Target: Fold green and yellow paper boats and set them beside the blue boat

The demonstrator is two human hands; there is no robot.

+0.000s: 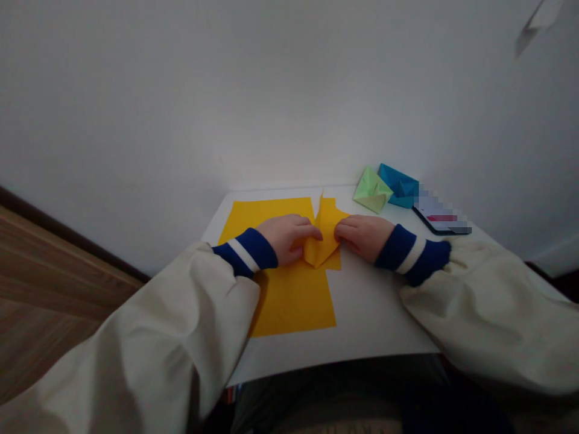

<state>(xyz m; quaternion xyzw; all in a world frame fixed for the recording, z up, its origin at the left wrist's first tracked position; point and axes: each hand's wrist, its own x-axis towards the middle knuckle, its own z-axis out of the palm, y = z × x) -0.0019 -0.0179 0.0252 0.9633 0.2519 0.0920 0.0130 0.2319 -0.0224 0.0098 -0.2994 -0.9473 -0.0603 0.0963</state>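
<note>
Your white table spreads out beneath the folded yellow paper. A flat yellow sheet lies to that paper's left, partly under it and reaching toward you. Your left hand pinches the folded piece by its left side, fingers curled, and your right hand holds its right edge with narrow, bunched fingers. Well to its right sits a phone; behind it, on the right, rest a blue folded paper and, closer to it, a light-green folded paper.
</note>
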